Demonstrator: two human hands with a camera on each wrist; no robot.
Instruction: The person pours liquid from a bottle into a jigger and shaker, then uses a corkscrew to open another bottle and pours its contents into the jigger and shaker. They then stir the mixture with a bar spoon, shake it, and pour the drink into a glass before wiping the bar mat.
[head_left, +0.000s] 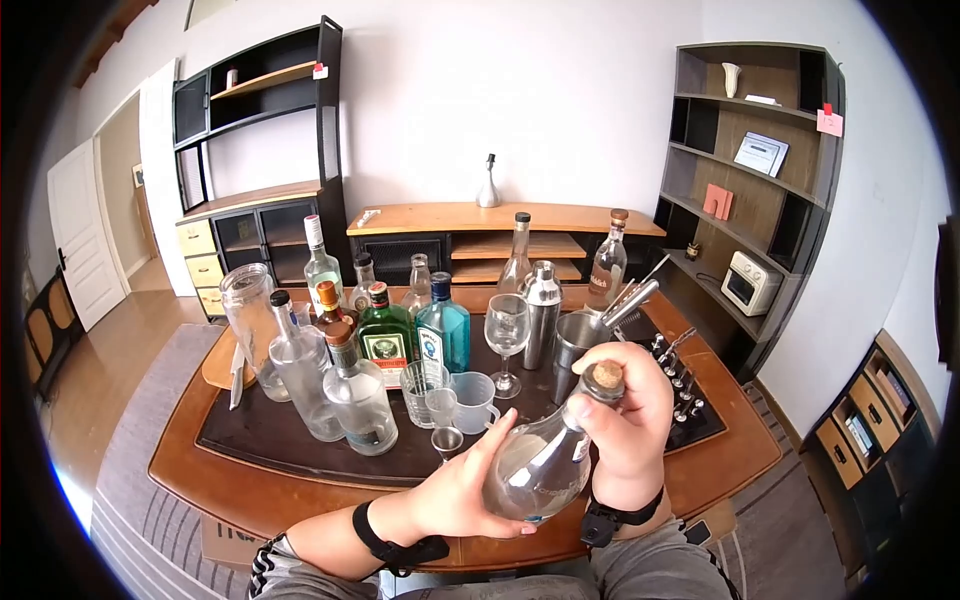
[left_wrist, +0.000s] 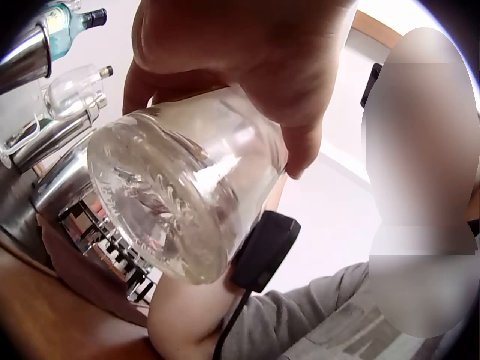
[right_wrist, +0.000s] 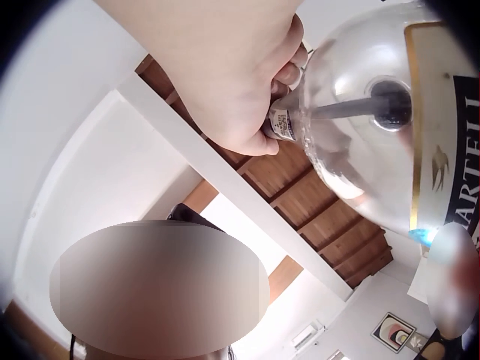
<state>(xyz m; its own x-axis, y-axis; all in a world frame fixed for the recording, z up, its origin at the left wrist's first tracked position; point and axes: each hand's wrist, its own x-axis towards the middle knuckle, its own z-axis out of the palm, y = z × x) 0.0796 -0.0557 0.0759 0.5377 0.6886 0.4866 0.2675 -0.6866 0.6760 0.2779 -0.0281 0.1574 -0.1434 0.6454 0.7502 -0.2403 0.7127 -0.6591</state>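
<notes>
A clear, round-bodied glass bottle [head_left: 540, 470] with a cork-topped stopper [head_left: 607, 376] is held tilted above the table's near edge. The left hand [head_left: 465, 492] grips its body; in the left wrist view that hand [left_wrist: 240, 52] wraps over the glass [left_wrist: 217, 142], whose base faces the camera. Fingers and thumb of the right hand [head_left: 630, 410] curl round the neck just below the stopper. The right wrist view has the right hand [right_wrist: 240, 90] at the neck and a label reading "MARTELL" on the bottle [right_wrist: 360, 67].
Several bottles stand at the left of the table [head_left: 190, 440], among them a green one [head_left: 386, 335] and a blue one [head_left: 443, 330]. Near the middle are a wine glass [head_left: 507, 335], a shaker [head_left: 542, 310], a jigger [head_left: 447, 440] and a plastic cup [head_left: 474, 402]. Bar tools lie right.
</notes>
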